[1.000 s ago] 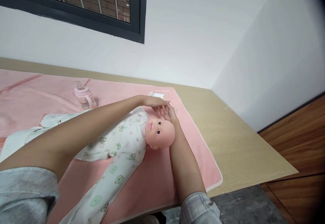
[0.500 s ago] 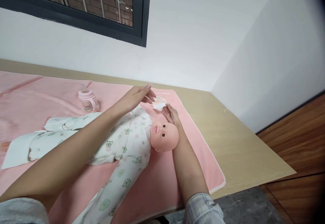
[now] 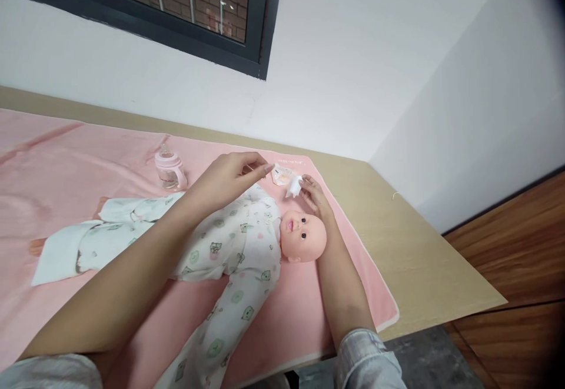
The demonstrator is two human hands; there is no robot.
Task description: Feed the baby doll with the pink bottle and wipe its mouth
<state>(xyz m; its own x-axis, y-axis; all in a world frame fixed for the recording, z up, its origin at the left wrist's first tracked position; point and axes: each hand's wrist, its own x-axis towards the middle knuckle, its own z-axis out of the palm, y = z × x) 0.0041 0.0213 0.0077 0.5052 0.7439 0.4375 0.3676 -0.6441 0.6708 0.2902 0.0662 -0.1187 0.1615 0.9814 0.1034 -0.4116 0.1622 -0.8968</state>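
A bald baby doll (image 3: 304, 237) in white pyjamas with green animal prints lies on its back on a pink mat (image 3: 282, 318). Beyond the doll's shoulder, my right hand (image 3: 314, 195) pinches a small crumpled white tissue or wipe (image 3: 293, 186); its forearm passes close by the doll's head. My left hand (image 3: 241, 174) hovers over the doll's upper body, thumb and fingers drawn together. A thin pale line shows by these fingers, too small to name. Between the hands lies a small clear packet (image 3: 281, 175) with orange print, its near edge close to my left thumb.
A pink baby bottle (image 3: 170, 170) with handles stands on the mat by the doll's legs. The mat covers part of a wooden tabletop (image 3: 424, 265). A white wall (image 3: 335, 71) with a dark-framed window rises behind, and wood panels (image 3: 521, 242) stand at right.
My left hand's fingers have gone from spread to drawn together. My right hand has pulled the white tissue slightly apart from the packet. The whole view has shifted a little.
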